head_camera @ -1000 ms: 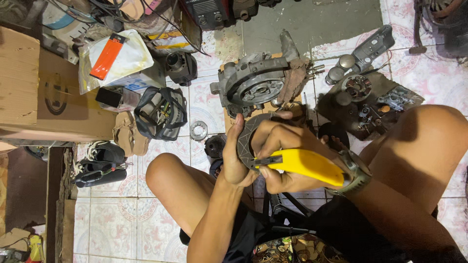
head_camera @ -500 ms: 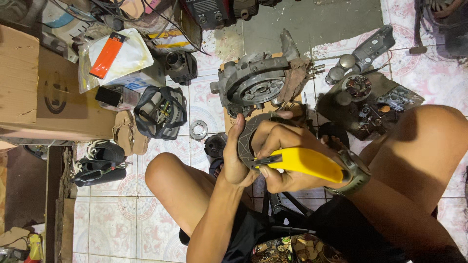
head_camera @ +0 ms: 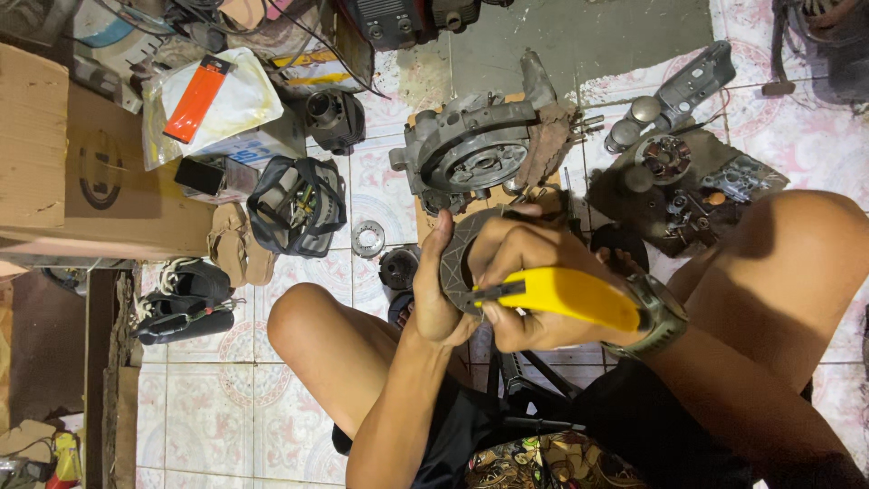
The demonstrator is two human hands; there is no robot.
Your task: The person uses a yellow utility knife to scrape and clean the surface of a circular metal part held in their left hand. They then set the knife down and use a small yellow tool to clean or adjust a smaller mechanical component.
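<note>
My left hand (head_camera: 436,288) grips the edge of a round grey friction plate (head_camera: 459,255), held upright between my knees. In my right hand (head_camera: 520,272) is a yellow-handled utility knife (head_camera: 566,297); its tip rests against the plate's face near my left palm. A watch (head_camera: 659,317) sits on my right wrist. Just beyond my hands a grey metal engine case (head_camera: 475,149) stands on the tiled floor.
Loose engine parts lie on a dark cloth (head_camera: 674,186) at right. A black tool bag (head_camera: 297,206), a metal ring (head_camera: 367,238), sandals (head_camera: 237,244) and a cardboard box (head_camera: 63,163) sit at left. Shoes (head_camera: 181,294) lie by the box.
My hands, the plate and the knife stay almost where they were; only slight shifts of the knife against the plate.
</note>
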